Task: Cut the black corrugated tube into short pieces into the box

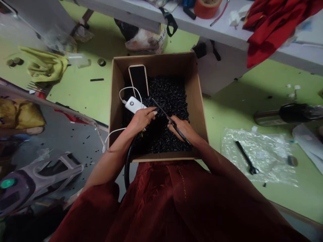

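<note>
Hands in one box (200, 101): left hand (142, 118) pinches one hose (128, 163), right hand (183, 129) one tool (163, 111).

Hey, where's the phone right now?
Head view: the phone stands against the back-left wall of the cardboard box, just behind the white power bank near the left hand.

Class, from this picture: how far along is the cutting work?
Done: small black pieces fill the box. In hand: the left hand holds the black hose, the right hand a long dark tool against it. Left: a length of hose hangs uncut below the box.
</note>
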The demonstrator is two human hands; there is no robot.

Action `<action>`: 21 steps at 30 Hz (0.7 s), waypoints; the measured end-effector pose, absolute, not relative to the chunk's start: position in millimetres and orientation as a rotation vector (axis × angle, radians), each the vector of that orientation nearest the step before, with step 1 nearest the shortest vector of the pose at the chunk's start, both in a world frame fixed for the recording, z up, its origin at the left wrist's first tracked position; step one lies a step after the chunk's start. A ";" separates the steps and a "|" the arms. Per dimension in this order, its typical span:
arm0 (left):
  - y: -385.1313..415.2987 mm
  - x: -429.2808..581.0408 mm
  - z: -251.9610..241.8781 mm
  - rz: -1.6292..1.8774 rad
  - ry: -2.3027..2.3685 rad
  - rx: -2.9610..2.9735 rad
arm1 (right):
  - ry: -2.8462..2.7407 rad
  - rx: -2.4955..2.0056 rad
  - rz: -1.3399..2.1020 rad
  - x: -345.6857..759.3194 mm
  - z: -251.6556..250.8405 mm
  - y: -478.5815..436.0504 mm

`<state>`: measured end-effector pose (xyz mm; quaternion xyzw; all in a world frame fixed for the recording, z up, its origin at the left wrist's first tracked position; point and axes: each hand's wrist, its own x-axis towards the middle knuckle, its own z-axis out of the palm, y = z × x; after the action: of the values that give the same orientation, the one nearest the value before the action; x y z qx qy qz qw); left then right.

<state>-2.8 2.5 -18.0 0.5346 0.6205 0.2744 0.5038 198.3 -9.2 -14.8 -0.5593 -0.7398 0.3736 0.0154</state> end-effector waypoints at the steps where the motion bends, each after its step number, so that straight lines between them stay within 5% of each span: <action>1: 2.7 -3.0 -18.7 0.656 1.502 1.296 | -2.315 -1.747 1.155 198.1 -14.5 -9.2; 21: 4.1 -1.8 -19.4 0.712 1.507 1.154 | -2.264 -1.797 0.929 198.8 -31.6 -8.6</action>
<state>-1.8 4.1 -19.4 0.4833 0.6308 0.2982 0.5287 198.8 -8.6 -31.6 -0.5911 -0.7447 0.3056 0.0524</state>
